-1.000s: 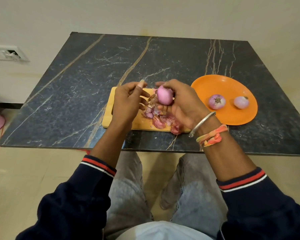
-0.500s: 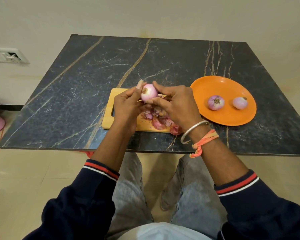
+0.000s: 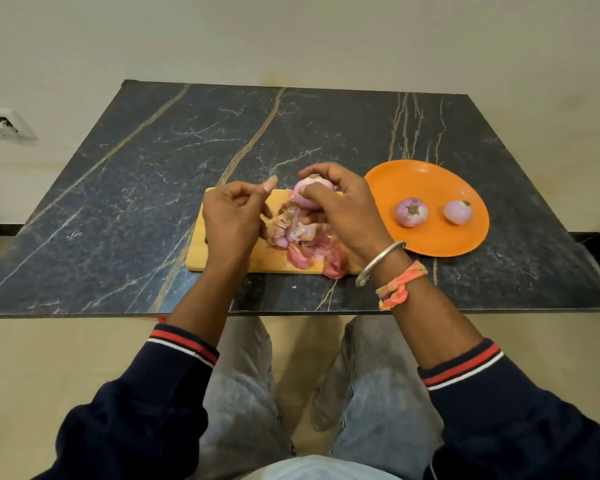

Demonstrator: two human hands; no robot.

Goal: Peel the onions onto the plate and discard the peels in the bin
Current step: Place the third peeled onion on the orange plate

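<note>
- We are gripping the onion [image 3: 309, 196] in our curled right hand [image 3: 342, 211].
- Our left hand [image 3: 232, 218] is hovering curled just left of it; whether it is holding anything, we cannot tell.
- The plate [image 3: 416, 178] is lying right of the right hand.

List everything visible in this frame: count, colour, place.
dark veined stone table: 1, black-grey, mid frame
pale wooden cutting board: 1, tan, table's near centre
loose onion peels: pile, pink, on the board
small pink onion: 1, pink, in the right hand
round orange plate: 1, orange, right of board
peeled onions: 2, pale pink, on the plate
white wall socket: 1, white, far left wall
silver bangle: 1, silver, right wrist
orange thread band: 1, orange, right wrist
left hand: 1, fingers curled, beside the onion
right hand: 1, grips the onion
</note>
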